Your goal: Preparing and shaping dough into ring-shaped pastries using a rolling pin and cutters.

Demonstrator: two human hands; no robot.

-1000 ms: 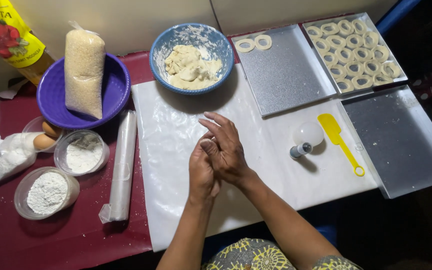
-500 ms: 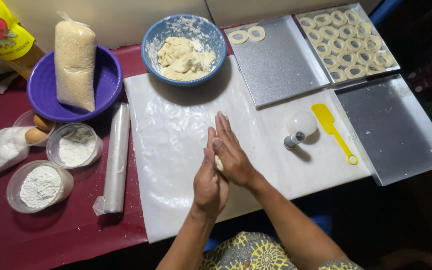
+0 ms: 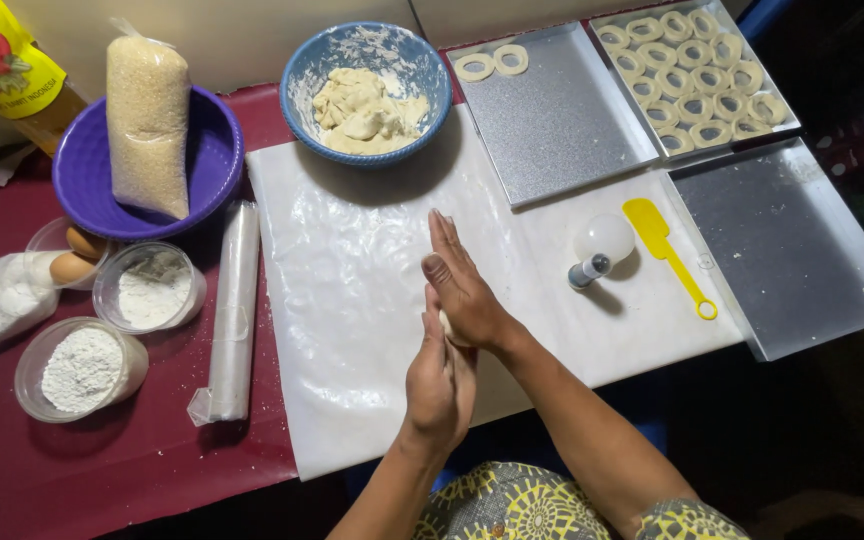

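Observation:
My left hand (image 3: pixel 439 380) and my right hand (image 3: pixel 462 285) press palm to palm above a white plastic sheet (image 3: pixel 352 290). A small piece of pale dough (image 3: pixel 445 322) shows between the palms. The right hand's fingers point away from me, past the left fingertips. A blue bowl of dough (image 3: pixel 366 95) stands beyond the sheet. Behind it to the right, a metal tray (image 3: pixel 562 120) carries two dough rings (image 3: pixel 492 62), and a second tray (image 3: pixel 697 75) is filled with several dough rings.
An empty metal tray (image 3: pixel 782 250), a yellow spatula (image 3: pixel 664 250) and a small white bulb-shaped tool (image 3: pixel 597 248) lie at right. At left are a plastic roll (image 3: pixel 232 310), flour tubs (image 3: pixel 82 365), eggs (image 3: pixel 74 258), a purple bowl (image 3: pixel 87 175) holding a bag of crumbs (image 3: pixel 147 125), and a yellow bottle (image 3: pixel 7 60).
My right hand has slid forward over the left palm, rolling the dough between them. The view has shifted slightly; the table items stayed put.

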